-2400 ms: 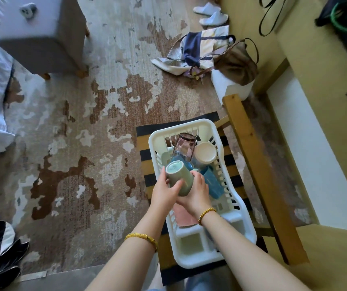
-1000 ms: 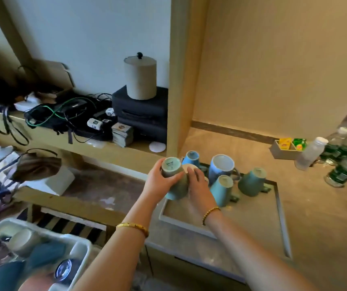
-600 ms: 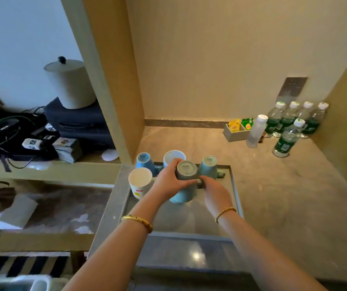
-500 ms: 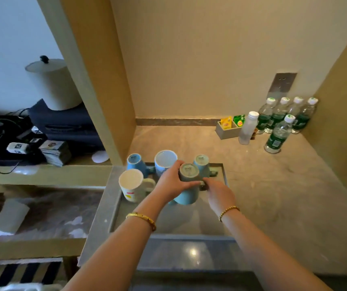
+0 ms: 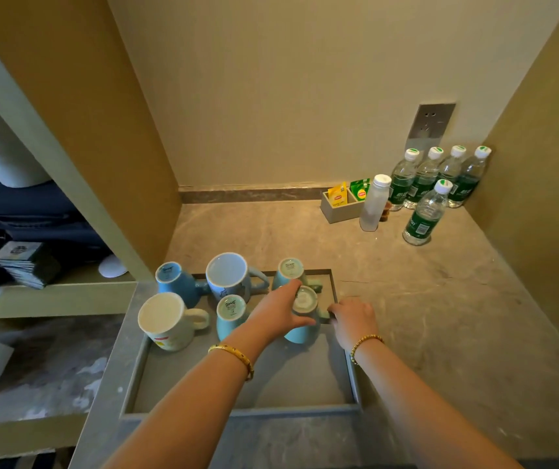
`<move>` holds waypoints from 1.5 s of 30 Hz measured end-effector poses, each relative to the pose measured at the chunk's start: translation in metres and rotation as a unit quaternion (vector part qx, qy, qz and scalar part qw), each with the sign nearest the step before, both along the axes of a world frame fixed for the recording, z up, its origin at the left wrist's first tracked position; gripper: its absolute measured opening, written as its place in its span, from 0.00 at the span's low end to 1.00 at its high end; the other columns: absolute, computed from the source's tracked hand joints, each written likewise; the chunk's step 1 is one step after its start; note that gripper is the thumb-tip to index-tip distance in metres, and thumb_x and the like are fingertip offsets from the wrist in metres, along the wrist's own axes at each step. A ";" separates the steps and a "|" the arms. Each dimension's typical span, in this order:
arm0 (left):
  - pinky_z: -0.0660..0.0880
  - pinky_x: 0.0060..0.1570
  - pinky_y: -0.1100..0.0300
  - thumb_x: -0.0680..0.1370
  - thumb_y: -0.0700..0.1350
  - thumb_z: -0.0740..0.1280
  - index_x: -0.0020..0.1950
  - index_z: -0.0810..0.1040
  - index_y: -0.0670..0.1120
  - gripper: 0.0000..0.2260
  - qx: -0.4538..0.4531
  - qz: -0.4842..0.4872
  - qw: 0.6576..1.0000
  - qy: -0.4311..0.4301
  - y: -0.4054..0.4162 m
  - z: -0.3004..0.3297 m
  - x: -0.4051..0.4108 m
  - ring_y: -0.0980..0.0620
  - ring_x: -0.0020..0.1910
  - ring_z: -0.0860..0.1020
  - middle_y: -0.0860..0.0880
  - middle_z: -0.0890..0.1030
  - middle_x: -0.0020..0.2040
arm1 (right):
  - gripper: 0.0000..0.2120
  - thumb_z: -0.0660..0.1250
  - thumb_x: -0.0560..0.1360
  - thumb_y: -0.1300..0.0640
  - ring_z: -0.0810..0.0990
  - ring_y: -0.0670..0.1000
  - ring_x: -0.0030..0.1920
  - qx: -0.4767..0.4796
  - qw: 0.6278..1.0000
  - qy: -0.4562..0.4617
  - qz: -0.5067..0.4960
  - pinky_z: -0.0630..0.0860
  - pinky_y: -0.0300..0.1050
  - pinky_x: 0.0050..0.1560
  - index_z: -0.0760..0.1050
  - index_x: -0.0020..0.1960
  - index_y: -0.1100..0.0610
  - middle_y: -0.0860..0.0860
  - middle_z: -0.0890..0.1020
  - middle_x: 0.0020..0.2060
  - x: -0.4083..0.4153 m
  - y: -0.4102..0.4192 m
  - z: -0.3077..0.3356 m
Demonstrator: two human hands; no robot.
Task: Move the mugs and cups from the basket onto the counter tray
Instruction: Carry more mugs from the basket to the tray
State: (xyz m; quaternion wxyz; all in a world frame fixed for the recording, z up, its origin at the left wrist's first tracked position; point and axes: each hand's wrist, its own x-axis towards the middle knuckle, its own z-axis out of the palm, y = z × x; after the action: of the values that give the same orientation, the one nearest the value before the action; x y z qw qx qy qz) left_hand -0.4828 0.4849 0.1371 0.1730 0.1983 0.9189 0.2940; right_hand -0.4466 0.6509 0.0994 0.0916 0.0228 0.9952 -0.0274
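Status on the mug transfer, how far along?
Done: five mugs stand on the grey counter tray, all upside down, among them a cream mug and a white mug. In hand: left hand and right hand set down a sixth, teal mug. Left: the basket is out of view.

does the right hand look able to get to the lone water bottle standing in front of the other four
Probably yes. The right hand sits at the tray's right rim, and only bare counter lies between it and that bottle; whether the arm stretches that far is uncertain.
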 end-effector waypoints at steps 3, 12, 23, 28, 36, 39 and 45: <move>0.73 0.53 0.55 0.69 0.53 0.74 0.62 0.66 0.46 0.27 -0.006 0.009 1.000 -0.003 0.004 -0.005 0.000 0.47 0.56 0.76 0.47 0.77 0.58 | 0.11 0.57 0.79 0.55 0.72 0.54 0.58 0.007 1.000 -0.012 0.008 0.66 0.48 0.57 0.75 0.57 0.53 0.52 0.78 0.54 -0.002 0.002 -0.005; 0.71 0.55 0.56 0.69 0.54 0.73 0.67 0.64 0.46 0.31 -0.036 0.026 0.999 -0.010 -0.001 -0.015 0.002 0.47 0.60 0.74 0.46 0.75 0.62 | 0.12 0.58 0.79 0.54 0.71 0.55 0.59 0.013 0.999 -0.018 0.025 0.65 0.49 0.59 0.75 0.58 0.52 0.51 0.78 0.56 -0.005 -0.001 -0.015; 0.71 0.60 0.51 0.73 0.53 0.70 0.73 0.56 0.47 0.34 -0.077 0.014 0.997 -0.016 -0.005 -0.016 0.011 0.44 0.64 0.71 0.43 0.72 0.66 | 0.12 0.57 0.79 0.54 0.70 0.55 0.60 0.002 0.999 -0.028 0.020 0.66 0.49 0.59 0.74 0.60 0.54 0.52 0.77 0.57 -0.001 -0.007 -0.024; 0.67 0.65 0.50 0.73 0.53 0.69 0.76 0.51 0.46 0.38 -0.100 0.005 0.995 -0.015 -0.009 -0.015 0.013 0.43 0.68 0.67 0.41 0.67 0.70 | 0.17 0.59 0.78 0.57 0.67 0.54 0.64 -0.053 0.998 -0.004 -0.034 0.63 0.48 0.64 0.69 0.66 0.52 0.51 0.73 0.62 0.006 -0.017 -0.027; 0.66 0.62 0.58 0.78 0.49 0.63 0.67 0.70 0.46 0.18 0.028 0.091 0.994 0.058 -0.040 0.010 0.021 0.49 0.64 0.71 0.47 0.73 0.65 | 0.18 0.58 0.73 0.70 0.68 0.58 0.61 -0.279 0.914 0.218 -0.197 0.64 0.50 0.62 0.74 0.59 0.60 0.57 0.76 0.57 0.008 -0.064 0.007; 0.71 0.59 0.58 0.79 0.45 0.61 0.62 0.74 0.45 0.12 0.099 0.144 0.979 0.104 -0.061 0.028 0.027 0.51 0.58 0.74 0.48 0.75 0.60 | 0.17 0.57 0.71 0.72 0.69 0.59 0.58 -0.328 0.887 0.258 -0.199 0.65 0.49 0.59 0.75 0.57 0.62 0.60 0.77 0.54 0.002 -0.099 0.031; 0.72 0.53 0.59 0.78 0.40 0.61 0.59 0.76 0.44 0.11 0.176 0.306 0.926 0.132 -0.140 0.056 0.047 0.47 0.53 0.77 0.45 0.76 0.57 | 0.10 0.62 0.73 0.69 0.74 0.64 0.53 -0.327 0.893 0.302 -0.069 0.64 0.51 0.56 0.77 0.52 0.66 0.63 0.79 0.49 0.001 -0.202 0.056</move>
State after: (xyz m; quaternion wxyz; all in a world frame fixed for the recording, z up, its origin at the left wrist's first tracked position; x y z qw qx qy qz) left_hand -0.4354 0.3452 0.1932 -0.0865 -0.0285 0.8826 0.4612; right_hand -0.4452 0.4494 0.1554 -0.2136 0.0506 0.9056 -0.3629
